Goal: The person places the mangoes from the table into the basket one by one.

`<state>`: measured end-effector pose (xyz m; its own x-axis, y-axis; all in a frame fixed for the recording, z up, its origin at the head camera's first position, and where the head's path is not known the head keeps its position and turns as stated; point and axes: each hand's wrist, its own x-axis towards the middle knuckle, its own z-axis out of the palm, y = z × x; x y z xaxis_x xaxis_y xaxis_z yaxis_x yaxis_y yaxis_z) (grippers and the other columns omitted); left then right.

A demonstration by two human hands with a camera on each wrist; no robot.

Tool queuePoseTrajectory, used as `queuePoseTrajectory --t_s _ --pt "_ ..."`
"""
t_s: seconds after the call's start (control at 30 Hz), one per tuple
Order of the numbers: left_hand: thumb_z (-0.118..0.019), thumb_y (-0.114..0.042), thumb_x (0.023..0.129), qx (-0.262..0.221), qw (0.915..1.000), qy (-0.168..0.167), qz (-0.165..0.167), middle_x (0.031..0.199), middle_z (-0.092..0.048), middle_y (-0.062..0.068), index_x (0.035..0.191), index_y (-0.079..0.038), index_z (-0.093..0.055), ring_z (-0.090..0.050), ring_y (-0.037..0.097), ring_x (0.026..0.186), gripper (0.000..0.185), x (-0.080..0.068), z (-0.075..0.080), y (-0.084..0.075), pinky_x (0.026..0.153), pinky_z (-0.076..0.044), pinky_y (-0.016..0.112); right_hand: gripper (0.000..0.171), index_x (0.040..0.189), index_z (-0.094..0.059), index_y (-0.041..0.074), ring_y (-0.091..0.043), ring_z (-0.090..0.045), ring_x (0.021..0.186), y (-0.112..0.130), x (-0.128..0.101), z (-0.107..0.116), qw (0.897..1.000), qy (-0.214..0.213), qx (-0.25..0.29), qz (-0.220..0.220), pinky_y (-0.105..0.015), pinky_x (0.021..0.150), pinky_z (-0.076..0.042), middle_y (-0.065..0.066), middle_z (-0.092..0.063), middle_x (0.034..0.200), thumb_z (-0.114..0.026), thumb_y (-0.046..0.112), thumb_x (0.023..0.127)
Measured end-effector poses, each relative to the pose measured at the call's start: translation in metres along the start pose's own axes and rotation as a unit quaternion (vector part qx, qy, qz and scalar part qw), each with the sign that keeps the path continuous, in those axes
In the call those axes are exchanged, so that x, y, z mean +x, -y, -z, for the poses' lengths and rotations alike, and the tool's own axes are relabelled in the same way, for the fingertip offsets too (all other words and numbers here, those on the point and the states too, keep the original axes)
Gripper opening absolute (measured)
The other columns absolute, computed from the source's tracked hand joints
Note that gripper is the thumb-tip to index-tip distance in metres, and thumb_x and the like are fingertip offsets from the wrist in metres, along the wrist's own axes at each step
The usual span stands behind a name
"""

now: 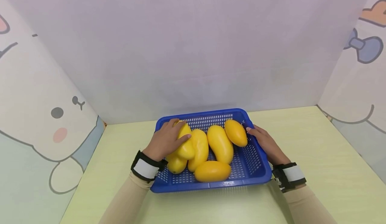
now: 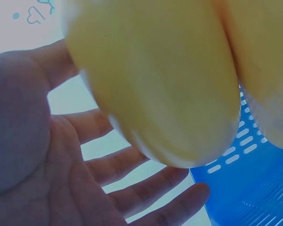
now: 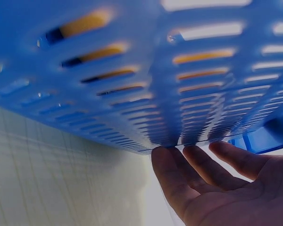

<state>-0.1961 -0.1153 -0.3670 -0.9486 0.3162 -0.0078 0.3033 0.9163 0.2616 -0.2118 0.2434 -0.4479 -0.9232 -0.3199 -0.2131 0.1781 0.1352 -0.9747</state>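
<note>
A blue plastic basket (image 1: 256, 183) with slotted walls holds several yellow mangoes. At its left end my left hand (image 1: 164, 141) grips a mango (image 1: 187, 147) that overlaps another mango (image 1: 176, 165) beneath it. The left wrist view shows this mango (image 2: 155, 84) large, thumb and fingers spread along its side. My right hand (image 1: 266, 144) holds the basket's right rim, thumb over the top edge. From the right wrist view, its fingertips (image 3: 198, 157) meet the outside of the slotted wall (image 3: 162, 101). Other mangoes lie in the basket's middle, front and back right, one of them orange-yellow (image 1: 212, 171).
The basket stands on a pale yellow-green table (image 1: 304, 143), close to a whitish back wall (image 1: 193, 49). Side panels with cartoon drawings (image 1: 57, 113) rise at the left and right. Each wrist wears a black and white strap (image 1: 146, 168).
</note>
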Motion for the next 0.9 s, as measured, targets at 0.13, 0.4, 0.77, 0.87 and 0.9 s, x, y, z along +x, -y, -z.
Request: queuePoseTrajectory --t_s 0.13,0.4,0.77,0.87,0.9 --pt "-0.056 -0.048 0.101 0.006 1.0 0.002 -0.002 0.15 -0.044 0.02 0.149 -0.013 -0.052 -0.047 0.041 0.132 0.059 0.0 0.0 0.001 0.095 -0.051 0.058 0.072 0.162 -0.021 0.012 -0.037 -0.068 0.098 0.001 0.0 -0.001 1.0 0.001 0.0 -0.001 -0.048 0.078 -0.06 -0.029 -0.054 0.13 -0.041 0.052 0.105" --pt "-0.056 -0.048 0.101 0.021 0.9998 0.001 -0.005 0.15 -0.045 0.021 0.149 -0.013 -0.051 -0.049 0.042 0.13 0.06 -0.002 0.004 -0.001 0.089 -0.054 0.06 0.072 0.163 -0.02 0.013 -0.037 -0.068 0.098 0.001 -0.001 -0.001 1.0 0.003 0.005 -0.002 -0.049 0.079 -0.06 -0.031 -0.052 0.133 -0.041 0.051 0.106" --pt "-0.057 -0.047 0.1 0.02 0.9998 -0.007 -0.004 0.151 -0.044 0.021 0.147 -0.012 -0.052 -0.048 0.041 0.131 0.059 -0.006 0.009 -0.001 0.088 -0.054 0.061 0.072 0.163 -0.02 0.014 -0.038 -0.068 0.099 0.0 -0.001 0.0 1.0 0.007 0.013 0.0 -0.05 0.079 -0.06 -0.031 -0.051 0.134 -0.041 0.052 0.105" --pt "-0.058 -0.047 0.1 0.021 0.9996 -0.019 0.0 0.151 -0.045 0.02 0.147 -0.011 -0.053 -0.048 0.041 0.133 0.059 -0.008 0.013 -0.001 0.089 -0.053 0.061 0.072 0.163 -0.02 0.014 -0.038 -0.067 0.1 0.0 -0.001 0.0 1.0 0.008 0.014 0.001 -0.05 0.079 -0.06 -0.031 -0.052 0.134 -0.041 0.052 0.105" --pt "-0.058 -0.047 0.1 0.021 0.9995 -0.023 0.001 0.151 -0.045 0.02 0.147 -0.011 -0.053 -0.047 0.04 0.133 0.059 -0.01 0.014 -0.001 0.089 -0.053 0.06 0.072 0.163 -0.019 0.014 -0.039 -0.067 0.1 0.0 -0.001 0.0 1.0 0.009 0.015 0.002 -0.05 0.079 -0.06 -0.031 -0.052 0.133 -0.041 0.052 0.105"
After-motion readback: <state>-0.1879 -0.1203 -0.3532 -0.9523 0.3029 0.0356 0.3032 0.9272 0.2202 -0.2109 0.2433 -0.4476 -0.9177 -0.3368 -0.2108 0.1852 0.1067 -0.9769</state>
